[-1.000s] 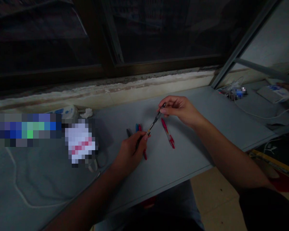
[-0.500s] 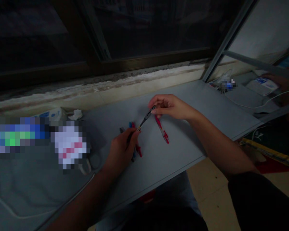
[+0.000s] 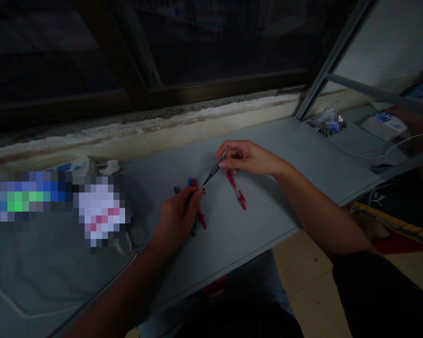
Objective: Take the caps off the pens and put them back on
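Observation:
Between my hands a dark pen [image 3: 212,174] is held slantwise above the grey table [image 3: 261,206]. My left hand [image 3: 179,211] pinches its lower end, where a small gold-coloured part shows at the fingertips. My right hand [image 3: 243,156] is closed on the upper end with thumb and fingers. Below the right hand lies a red pen with a clear barrel [image 3: 237,191]. Another red pen [image 3: 201,219] and a blue pen [image 3: 193,228] lie under and beside my left hand, which partly covers them.
At the left stand a blurred-out white box [image 3: 100,211] and a white power strip [image 3: 79,166], with a white cable [image 3: 31,315] along the table. A metal frame post [image 3: 317,89] rises at the right. Beyond it lies a white packet [image 3: 386,124]. A window runs behind.
The dark pen has turned slightly in my fingers. Both hands keep nearly the same place and grip.

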`<state>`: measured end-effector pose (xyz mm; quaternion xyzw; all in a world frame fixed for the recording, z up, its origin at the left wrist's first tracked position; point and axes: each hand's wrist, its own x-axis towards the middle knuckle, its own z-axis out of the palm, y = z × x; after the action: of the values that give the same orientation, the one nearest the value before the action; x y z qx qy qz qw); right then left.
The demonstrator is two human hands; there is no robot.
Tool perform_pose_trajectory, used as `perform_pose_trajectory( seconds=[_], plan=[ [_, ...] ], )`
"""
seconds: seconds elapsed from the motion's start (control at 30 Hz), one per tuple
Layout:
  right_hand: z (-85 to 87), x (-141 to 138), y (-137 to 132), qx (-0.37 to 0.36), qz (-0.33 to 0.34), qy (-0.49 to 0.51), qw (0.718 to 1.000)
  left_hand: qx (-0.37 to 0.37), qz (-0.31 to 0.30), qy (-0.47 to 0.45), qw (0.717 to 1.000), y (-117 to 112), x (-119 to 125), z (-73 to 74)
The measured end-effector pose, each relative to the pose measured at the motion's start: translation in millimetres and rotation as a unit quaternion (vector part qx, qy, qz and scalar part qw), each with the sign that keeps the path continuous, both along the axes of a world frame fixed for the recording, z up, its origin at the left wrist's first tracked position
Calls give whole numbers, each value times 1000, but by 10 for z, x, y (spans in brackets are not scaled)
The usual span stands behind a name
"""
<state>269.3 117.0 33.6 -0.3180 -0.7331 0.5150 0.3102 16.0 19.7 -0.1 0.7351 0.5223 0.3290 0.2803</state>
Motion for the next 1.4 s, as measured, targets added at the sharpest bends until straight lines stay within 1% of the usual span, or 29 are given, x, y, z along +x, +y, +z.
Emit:
perform_pose_trajectory(
  seconds=[0.1, 0.23, 0.3, 0.4, 0.47, 0.53, 0.6, 0.67, 0.73, 0.8, 0.9, 0.93, 0.97, 1.0, 1.03, 1.1, 1.17, 1.23, 1.33, 1.4],
  plan=[
    [-8, -28, -1, 11, 12, 9, 1000, 8, -8, 11, 1000, 2, 0, -9],
    [-31, -62, -23, 32, -24, -66, 997, 30, -4, 33, 999, 9, -5, -27],
    [-52, -68, -21, 20, -30, -84, 996, 40, 1, 40, 998, 13, -8, -34],
    [-73, -58, 0, -12, -10, -34, 999, 38, 13, 31, 999, 16, -11, -36],
    [-71, -46, 12, -16, 11, -6, 1000, 31, 11, 25, 999, 17, -11, -30],
    [-56, -39, 9, 5, 29, -15, 999, 29, 2, 24, 999, 19, -11, -22],
    [-31, -41, -11, 35, 33, -38, 998, 29, -3, 26, 999, 23, -13, -15],
    [0, -50, -43, 50, 33, -48, 997, 33, -2, 29, 999, 28, -19, -12],
    [29, -64, -78, 36, 30, -43, 998, 39, -2, 32, 999, 29, -26, -8],
    [43, -85, -106, 7, 21, -32, 999, 45, -3, 36, 998, 18, -28, -2],
    [22, -136, -124, -19, -20, -3, 1000, 64, 8, 31, 997, -27, -18, 9],
    [4, -157, -123, -23, -39, 10, 999, 72, 4, 24, 997, -47, -12, 10],
    [-16, -176, -118, -27, -58, 22, 998, 81, -14, 17, 996, -66, -5, 9],
    [-37, -192, -112, -32, -73, 32, 996, 90, -46, 11, 995, -83, 3, 4],
    [-57, -205, -106, -36, -82, 38, 995, 100, -90, 11, 991, -96, 11, -5],
    [-90, -216, -93, -39, -80, 33, 995, 122, -190, 20, 974, -112, 33, -30],
    [-113, -216, -86, -36, -65, 18, 997, 153, -255, 30, 954, -116, 58, -56],
    [-132, -218, -86, -35, -55, 8, 998, 187, -279, 51, 940, -120, 85, -71],
    [-165, -239, -92, -39, -60, -1, 997, 234, -282, 102, 925, -143, 113, -66],
    [-187, -257, -90, -44, -66, -9, 997, 247, -273, 115, 923, -161, 121, -58]
  ],
)
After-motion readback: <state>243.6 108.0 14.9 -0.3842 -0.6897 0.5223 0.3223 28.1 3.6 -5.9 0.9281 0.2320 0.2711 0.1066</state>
